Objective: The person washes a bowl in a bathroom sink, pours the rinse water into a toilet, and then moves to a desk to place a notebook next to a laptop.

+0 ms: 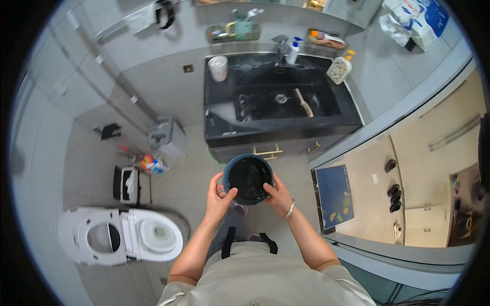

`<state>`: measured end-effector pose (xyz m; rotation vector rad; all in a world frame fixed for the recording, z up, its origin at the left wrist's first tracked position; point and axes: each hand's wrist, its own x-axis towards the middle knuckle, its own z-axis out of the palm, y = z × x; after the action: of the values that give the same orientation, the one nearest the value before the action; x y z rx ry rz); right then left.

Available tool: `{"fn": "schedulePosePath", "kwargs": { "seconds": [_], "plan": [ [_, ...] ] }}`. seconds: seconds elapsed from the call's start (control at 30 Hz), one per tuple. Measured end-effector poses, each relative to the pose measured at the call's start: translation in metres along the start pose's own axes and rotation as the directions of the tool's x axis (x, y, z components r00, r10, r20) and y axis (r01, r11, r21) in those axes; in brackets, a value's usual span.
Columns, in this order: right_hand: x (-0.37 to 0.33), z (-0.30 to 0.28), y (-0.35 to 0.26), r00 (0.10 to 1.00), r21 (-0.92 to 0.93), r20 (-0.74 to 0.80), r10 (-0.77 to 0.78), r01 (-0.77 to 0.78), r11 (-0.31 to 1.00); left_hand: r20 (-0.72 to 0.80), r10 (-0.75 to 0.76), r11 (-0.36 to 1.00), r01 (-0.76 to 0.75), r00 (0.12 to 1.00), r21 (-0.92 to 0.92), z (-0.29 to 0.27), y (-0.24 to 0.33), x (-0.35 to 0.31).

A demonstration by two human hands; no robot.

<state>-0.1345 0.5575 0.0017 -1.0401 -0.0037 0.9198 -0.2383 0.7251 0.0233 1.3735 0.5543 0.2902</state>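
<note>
I hold a round blue container (248, 156) in front of my body, its open top facing up. Its inside looks dark and shiny; whether it holds liquid I cannot tell. My left hand (219, 198) grips the left side, with the thumb near the rim. On the opposite side, my right hand (278, 196), below a bracelet (289, 209), grips the wall with its thumb over the rim. Beyond the container stands a black vanity with a sink (260, 97). A wooden-handled brush (304, 103) lies in the basin under the faucet (279, 56).
A white cup (218, 69) and a pump bottle (340, 67) stand on the counter's left and right. Drawer handles (268, 153) stick out from the vanity front. At left are a toilet (158, 237), a small bin (129, 184) and a grey bin (168, 136). A doorway with a blue mat (334, 191) opens at right.
</note>
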Motion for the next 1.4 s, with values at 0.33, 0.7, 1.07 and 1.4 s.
{"fn": "schedulePosePath", "kwargs": {
  "seconds": [0.33,0.7,1.07,1.4],
  "plan": [
    [0.141,-0.091,-0.130,0.907,0.046,-0.405,-0.120,0.151,0.987,0.259,0.298,0.873,-0.372,0.919,0.316,0.111,0.048,0.256],
    [0.318,-0.177,-0.221,0.921,0.030,-0.377,0.096,-0.091,0.995,0.082,-0.258,0.892,0.270,0.963,-0.363,0.227,0.107,0.539],
    [0.415,-0.204,-0.278,0.930,-0.174,-0.270,0.247,-0.300,0.938,0.040,0.210,0.907,-0.210,0.977,0.366,0.265,0.084,0.517],
    [0.433,-0.203,-0.282,0.960,-0.450,-0.272,0.059,-0.181,0.874,0.241,-0.248,0.015,-0.245,0.939,0.969,0.273,0.034,0.511]
  ]
}}
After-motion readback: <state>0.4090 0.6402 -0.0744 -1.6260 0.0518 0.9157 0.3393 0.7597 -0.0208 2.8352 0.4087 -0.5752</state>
